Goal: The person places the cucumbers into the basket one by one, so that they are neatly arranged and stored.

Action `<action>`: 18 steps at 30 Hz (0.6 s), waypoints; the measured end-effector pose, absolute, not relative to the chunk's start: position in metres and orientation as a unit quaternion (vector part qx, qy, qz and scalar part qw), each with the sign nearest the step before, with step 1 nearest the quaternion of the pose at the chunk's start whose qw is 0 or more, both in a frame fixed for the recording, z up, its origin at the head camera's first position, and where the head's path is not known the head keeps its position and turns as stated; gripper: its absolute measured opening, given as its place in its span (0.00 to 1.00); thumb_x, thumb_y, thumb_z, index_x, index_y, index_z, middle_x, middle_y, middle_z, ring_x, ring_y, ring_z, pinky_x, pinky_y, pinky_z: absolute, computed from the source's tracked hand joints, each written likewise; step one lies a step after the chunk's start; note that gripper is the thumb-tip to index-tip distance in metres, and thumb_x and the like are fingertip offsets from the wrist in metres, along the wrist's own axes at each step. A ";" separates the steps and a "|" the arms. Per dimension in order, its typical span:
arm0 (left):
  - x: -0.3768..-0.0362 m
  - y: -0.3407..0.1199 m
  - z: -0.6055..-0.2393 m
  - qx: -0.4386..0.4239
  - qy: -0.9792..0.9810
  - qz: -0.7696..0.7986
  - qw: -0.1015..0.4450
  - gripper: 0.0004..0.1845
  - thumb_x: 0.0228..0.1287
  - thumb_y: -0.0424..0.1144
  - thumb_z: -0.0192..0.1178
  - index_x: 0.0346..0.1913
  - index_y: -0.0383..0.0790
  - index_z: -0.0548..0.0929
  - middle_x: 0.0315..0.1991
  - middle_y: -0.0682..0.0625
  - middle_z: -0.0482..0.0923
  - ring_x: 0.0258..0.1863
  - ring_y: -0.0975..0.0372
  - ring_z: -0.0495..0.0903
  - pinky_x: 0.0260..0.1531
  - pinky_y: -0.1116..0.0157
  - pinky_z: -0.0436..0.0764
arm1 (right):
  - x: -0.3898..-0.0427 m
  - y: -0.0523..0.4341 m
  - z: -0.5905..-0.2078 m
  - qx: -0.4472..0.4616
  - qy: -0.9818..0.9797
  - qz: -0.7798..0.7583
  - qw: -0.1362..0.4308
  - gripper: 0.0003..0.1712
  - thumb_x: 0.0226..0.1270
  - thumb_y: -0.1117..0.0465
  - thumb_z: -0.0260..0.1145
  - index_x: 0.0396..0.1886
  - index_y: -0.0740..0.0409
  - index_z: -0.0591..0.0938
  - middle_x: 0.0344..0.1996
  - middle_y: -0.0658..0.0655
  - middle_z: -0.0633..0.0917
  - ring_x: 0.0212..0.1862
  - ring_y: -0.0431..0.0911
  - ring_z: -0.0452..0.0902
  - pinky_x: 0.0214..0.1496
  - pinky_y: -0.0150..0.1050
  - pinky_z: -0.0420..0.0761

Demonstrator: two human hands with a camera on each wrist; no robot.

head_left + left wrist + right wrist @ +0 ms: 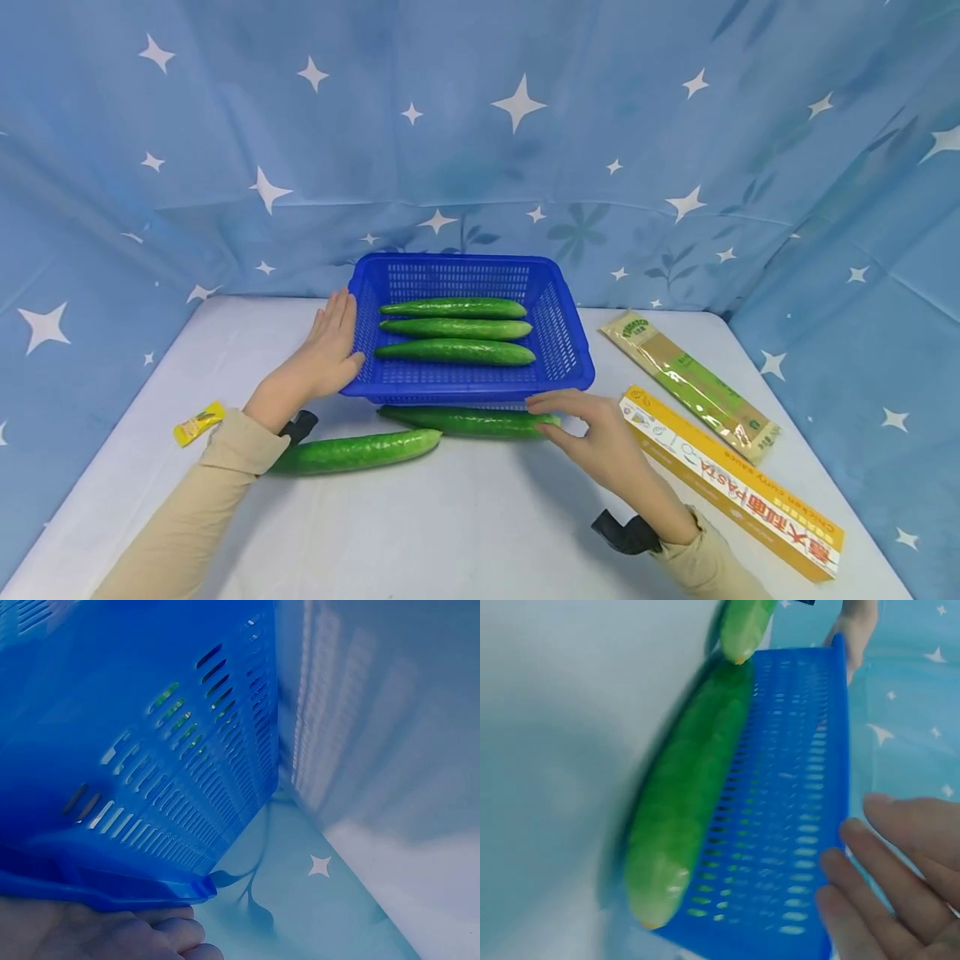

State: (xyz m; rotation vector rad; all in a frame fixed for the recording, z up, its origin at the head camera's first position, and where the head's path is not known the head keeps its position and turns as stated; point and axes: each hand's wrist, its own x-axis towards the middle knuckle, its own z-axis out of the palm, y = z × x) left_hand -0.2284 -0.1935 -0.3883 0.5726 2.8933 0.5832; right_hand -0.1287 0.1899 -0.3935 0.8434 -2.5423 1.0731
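A blue plastic basket [465,388] stands at the middle of the white table and holds three green cucumbers [455,329] lying side by side. Two more cucumbers lie on the table in front of it: one [457,419] right along the basket's front wall, one [360,450] further left. My left hand [328,348] lies flat against the basket's left side, its fingers straight. In the left wrist view those fingers [112,934] sit under the basket's rim [112,889]. My right hand [592,427] reaches with straight fingers to the right end of the nearer cucumber [690,802], beside the basket wall [795,825].
A small yellow packet [198,422] lies at the left. A long yellow pasta box [735,487] and a clear pasta bag [690,385] lie at the right. Blue star-print cloth [480,125] hangs behind and at both sides of the table.
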 end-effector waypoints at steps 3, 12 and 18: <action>-0.229 -0.194 -0.388 0.190 0.961 0.191 0.066 0.42 0.74 0.36 0.43 0.75 0.24 0.28 0.75 0.33 0.16 0.75 0.43 0.19 0.72 0.44 0.29 | -0.130 0.196 -0.403 0.279 -0.877 0.375 0.112 0.17 0.54 0.70 0.76 0.45 0.54 0.89 0.45 0.45 0.88 0.52 0.45 0.83 0.55 0.47 0.82; -0.229 -0.195 -0.387 0.195 0.960 0.191 0.061 0.42 0.74 0.35 0.44 0.75 0.23 0.29 0.76 0.32 0.18 0.75 0.41 0.21 0.72 0.43 0.30 | -0.158 0.214 -0.439 0.233 -0.876 0.420 -0.030 0.23 0.57 0.66 0.75 0.53 0.68 0.84 0.49 0.63 0.86 0.53 0.58 0.82 0.54 0.49 0.82; -0.228 -0.194 -0.388 0.188 0.961 0.193 0.066 0.42 0.74 0.36 0.44 0.75 0.24 0.28 0.76 0.33 0.17 0.75 0.44 0.19 0.72 0.44 0.29 | -0.167 0.217 -0.455 0.217 -0.859 0.458 -0.070 0.26 0.56 0.65 0.76 0.55 0.70 0.83 0.52 0.65 0.85 0.52 0.57 0.82 0.53 0.44 0.83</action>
